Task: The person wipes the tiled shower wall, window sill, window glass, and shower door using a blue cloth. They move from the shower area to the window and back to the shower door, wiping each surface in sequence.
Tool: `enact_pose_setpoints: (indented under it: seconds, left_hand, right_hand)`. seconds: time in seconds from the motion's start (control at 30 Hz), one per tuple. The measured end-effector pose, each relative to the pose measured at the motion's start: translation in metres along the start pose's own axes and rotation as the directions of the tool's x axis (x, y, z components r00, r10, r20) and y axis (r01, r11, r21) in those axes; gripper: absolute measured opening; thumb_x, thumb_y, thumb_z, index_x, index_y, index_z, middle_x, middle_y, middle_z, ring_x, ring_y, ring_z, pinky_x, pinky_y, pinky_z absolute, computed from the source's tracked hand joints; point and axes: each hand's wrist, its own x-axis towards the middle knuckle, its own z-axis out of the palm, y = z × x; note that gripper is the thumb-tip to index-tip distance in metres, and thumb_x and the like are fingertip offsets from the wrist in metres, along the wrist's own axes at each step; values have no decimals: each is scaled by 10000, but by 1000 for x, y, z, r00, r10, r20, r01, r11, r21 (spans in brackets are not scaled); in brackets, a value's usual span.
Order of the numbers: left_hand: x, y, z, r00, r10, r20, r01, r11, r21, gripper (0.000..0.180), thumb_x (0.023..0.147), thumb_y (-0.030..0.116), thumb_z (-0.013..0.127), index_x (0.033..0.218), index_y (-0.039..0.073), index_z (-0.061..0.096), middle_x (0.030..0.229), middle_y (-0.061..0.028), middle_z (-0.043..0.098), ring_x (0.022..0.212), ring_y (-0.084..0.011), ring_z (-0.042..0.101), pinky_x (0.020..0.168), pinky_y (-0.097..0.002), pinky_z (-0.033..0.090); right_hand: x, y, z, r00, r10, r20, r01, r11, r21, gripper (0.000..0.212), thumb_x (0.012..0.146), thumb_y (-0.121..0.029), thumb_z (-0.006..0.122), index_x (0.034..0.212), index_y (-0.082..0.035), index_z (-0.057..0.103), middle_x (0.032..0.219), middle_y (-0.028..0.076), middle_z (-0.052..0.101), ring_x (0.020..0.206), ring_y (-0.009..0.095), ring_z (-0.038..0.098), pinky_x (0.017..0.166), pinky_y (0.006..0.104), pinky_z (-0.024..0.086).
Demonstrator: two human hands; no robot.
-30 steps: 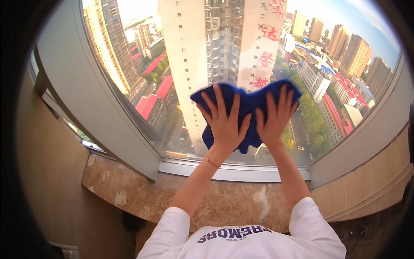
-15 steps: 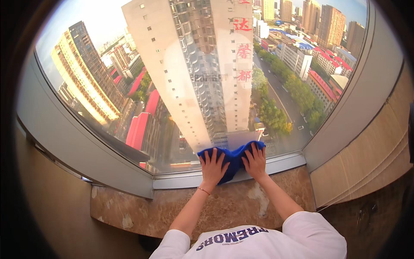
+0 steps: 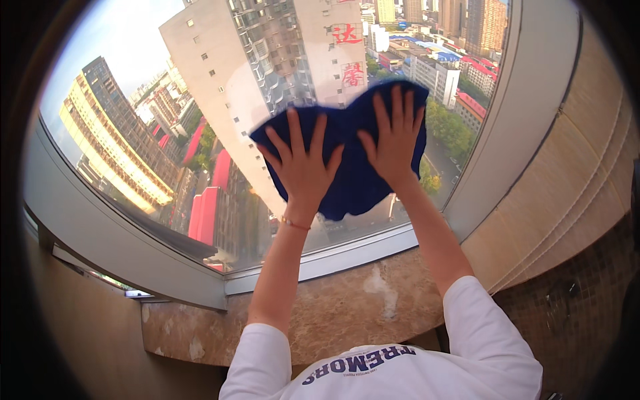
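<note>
A dark blue cloth [image 3: 351, 180] is spread against the window glass [image 3: 248, 240], its upper edge dipping in the middle. My left hand [image 3: 303, 165] lies flat on the left half of the cloth, open with the fingers spread; a thin red bracelet [image 3: 296, 225] circles its wrist. On the right half, somewhat higher, my right hand [image 3: 396, 143] presses with its fingers stretched and apart. Both arms reach forward over the sill. The glass directly behind the cloth is hidden.
Below the window runs a brown marbled sill [image 3: 320, 313]. Pale frame posts [image 3: 490, 127] border the pane, with a white bottom rail [image 3: 333, 259]. A white cord [image 3: 567, 230] hangs along the tan wall at right. Tall buildings and a street show outside.
Both hands have moved up the glass from near the bottom rail, carrying the cloth with them. The cloth, bunched low before, is now spread wider. The view has shifted slightly.
</note>
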Motion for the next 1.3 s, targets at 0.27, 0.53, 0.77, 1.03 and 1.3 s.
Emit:
enact_pose_setpoints:
  seconds: [0.27, 0.53, 0.77, 1.03, 1.3]
  left_hand:
    - [-140, 23, 37, 960, 109, 256, -94, 993, -69, 529, 888, 512, 562, 1365, 285, 521, 1519, -164, 306, 1350, -515, 236, 1079, -677, 110]
    - [18, 73, 8, 999, 31, -34, -35, 992, -122, 555, 913, 488, 522, 1375, 181, 510, 1549, -210, 218, 1384, -550, 125, 1077, -689, 34]
    - [132, 127, 12, 942, 84, -324, -111, 992, -65, 575, 928, 518, 474, 1385, 170, 493, 1544, -175, 261, 1386, -535, 167, 1080, -678, 87]
    - [41, 166, 56, 970, 244, -22, -244, 970, -7, 603, 910, 516, 489, 1429, 215, 436, 1546, -87, 295, 1382, -422, 270, 1107, -621, 126]
    - [-105, 175, 116, 866, 493, 78, -499, 856, 137, 532, 954, 500, 418, 1446, 299, 409, 1561, 46, 275, 1464, -306, 92, 1147, -554, 1]
  right_hand:
    - [-166, 39, -19, 945, 107, 307, -118, 993, 17, 664, 847, -395, 658, 1413, -127, 437, 1487, 217, 321, 1334, 444, 333, 1093, 598, 220]
    - [-10, 50, -37, 996, -19, 90, 11, 996, 84, 619, 900, -445, 550, 1435, -166, 411, 1522, 170, 290, 1376, 408, 288, 1097, 611, 197]
    - [88, 113, -40, 970, -128, -208, 122, 992, -41, 574, 902, -456, 540, 1415, -213, 454, 1502, 143, 345, 1388, 372, 296, 1114, 583, 169]
    - [-32, 163, -28, 983, 109, -145, -114, 993, -26, 631, 918, -443, 514, 1429, -87, 411, 1528, 224, 259, 1407, 446, 219, 1110, 608, 125]
    - [-221, 177, -1, 962, 271, 33, -270, 962, -31, 684, 958, -370, 442, 1425, 96, 260, 1506, 350, 153, 1381, 540, 167, 1103, 619, 136]
